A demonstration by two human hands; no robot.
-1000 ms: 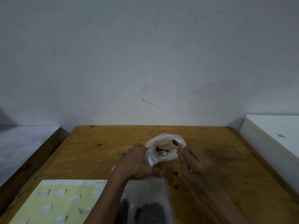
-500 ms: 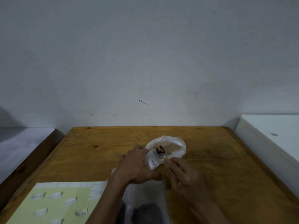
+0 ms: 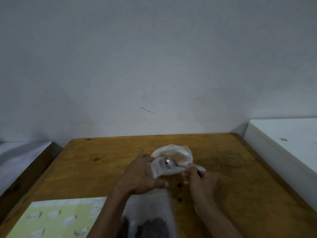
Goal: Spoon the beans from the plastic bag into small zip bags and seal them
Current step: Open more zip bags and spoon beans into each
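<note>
A crumpled clear plastic bag (image 3: 178, 154) lies open on the wooden table (image 3: 106, 160). My left hand (image 3: 142, 174) grips a small zip bag (image 3: 157, 168) at that bag's near left edge, mouth turned right. My right hand (image 3: 199, 179) pinches the handle of a metal spoon (image 3: 170, 163), whose bowl sits at the zip bag's mouth with a dark bean at its tip. Two loose beans (image 3: 179, 185) lie on the table between my hands.
A clear container of dark beans (image 3: 154, 225) stands at the near edge under my left forearm. A yellow sheet with small zip bags (image 3: 56, 219) lies at the near left. A white box (image 3: 283, 145) borders the table's right side, a grey ledge (image 3: 22, 157) the left.
My right hand has taken up the spoon and brought its bowl to the zip bag's mouth. My left hand has kept its hold on the zip bag.
</note>
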